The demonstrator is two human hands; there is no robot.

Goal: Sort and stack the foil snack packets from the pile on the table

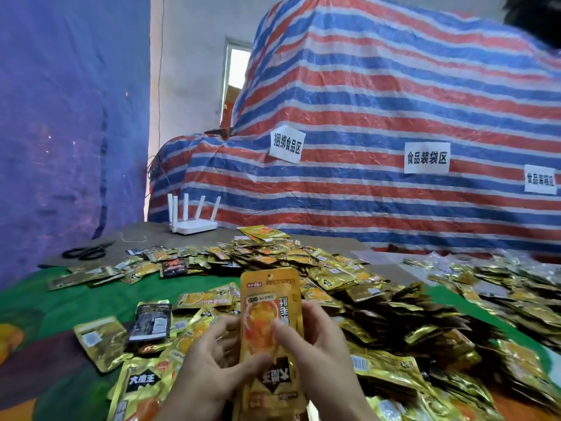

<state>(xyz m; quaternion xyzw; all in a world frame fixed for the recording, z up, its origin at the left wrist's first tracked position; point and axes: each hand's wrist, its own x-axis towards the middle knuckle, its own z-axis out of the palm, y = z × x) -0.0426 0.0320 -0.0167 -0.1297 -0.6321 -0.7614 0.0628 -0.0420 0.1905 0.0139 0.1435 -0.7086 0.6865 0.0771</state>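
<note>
At nine o'clock of the view a blue sheet (60, 117) hangs like a wall. Below it, toward eight o'clock, black-handled scissors (88, 252) lie flat on the far-left corner of the desk (100, 296), which is covered with green cloth. A white router (194, 221) stands at the desk's back edge with its four aerials up.

Nearer, at nine o'clock of the hands, a black packet (150, 322) lies just beside a gold packet (101, 341) turned plain side up.

The left hand (209, 369) comes up from six o'clock. Its thumb presses on the lower front of an orange packet (270, 314) and its fingers curl behind the left edge. The packet is held upright above the near edge of the pile (334, 278), hang hole at twelve o'clock. The print at its foot reads upside down, and I cannot tell whether one packet or several are held together.

The right hand (315, 354) grips the same packet from three o'clock, thumb on the front at mid height and fingers behind the right edge.

The pile of gold and orange foil packets spreads over the desk from eleven round to four o'clock of the hands. At two o'clock a second heap (501, 287) lies apart from it across a strip of green cloth.

Behind both, a red, blue and white striped tarp (379, 95) covers a bulky shape and carries three white paper labels (287, 144).
</note>
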